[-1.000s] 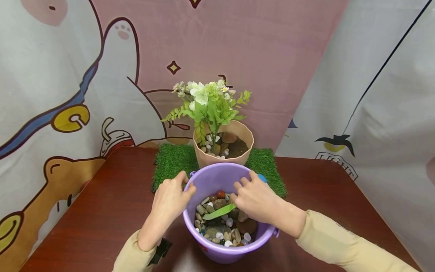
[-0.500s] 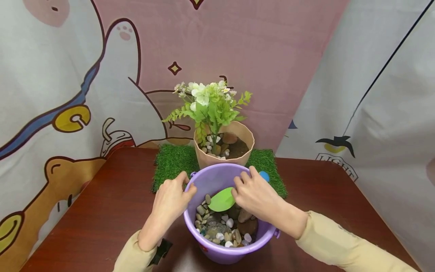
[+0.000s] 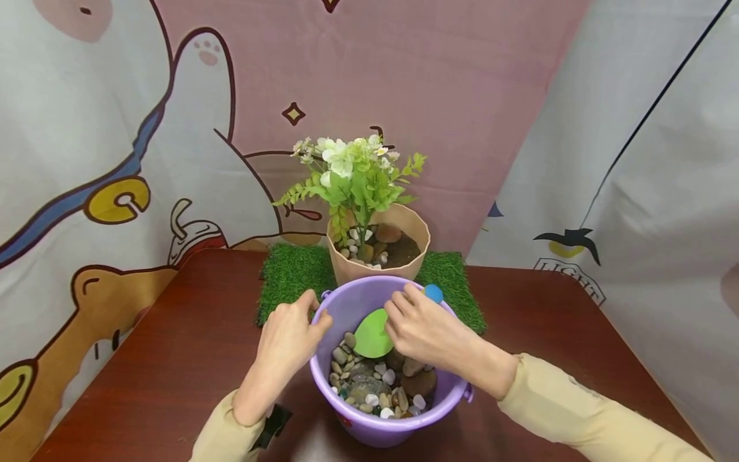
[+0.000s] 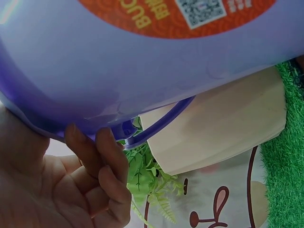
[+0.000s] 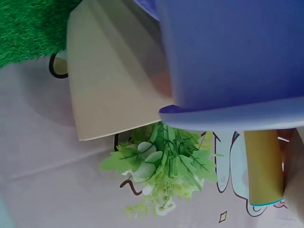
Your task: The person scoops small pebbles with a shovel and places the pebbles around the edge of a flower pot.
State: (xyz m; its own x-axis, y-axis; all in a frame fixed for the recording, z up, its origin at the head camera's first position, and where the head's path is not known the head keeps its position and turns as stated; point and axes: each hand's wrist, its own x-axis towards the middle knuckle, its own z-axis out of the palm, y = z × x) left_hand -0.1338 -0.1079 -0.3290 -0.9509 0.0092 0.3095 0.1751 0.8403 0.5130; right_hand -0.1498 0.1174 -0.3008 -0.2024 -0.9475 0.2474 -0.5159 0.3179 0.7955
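A purple bucket stands upright on the table, with pebbles and larger stones in its bottom. My left hand grips the bucket's left rim, thumb inside; in the left wrist view its fingers curl against the outer wall by the handle lug. Inside the bucket, my right hand grips a small toy shovel by its handle. The broad green blade leans near the stones at the back left. Its blue end sticks up past the hand. The right wrist view shows the yellow handle beyond the rim.
Directly behind the bucket is a beige flowerpot with white flowers and green leaves, stones and soil. It stands on an artificial grass mat. The brown table reaches back to a printed cloth.
The shovel blade has turned from nearly edge-on to broad side showing, and risen slightly. My right hand and the blue end have shifted a little left. The left hand stays on the rim.
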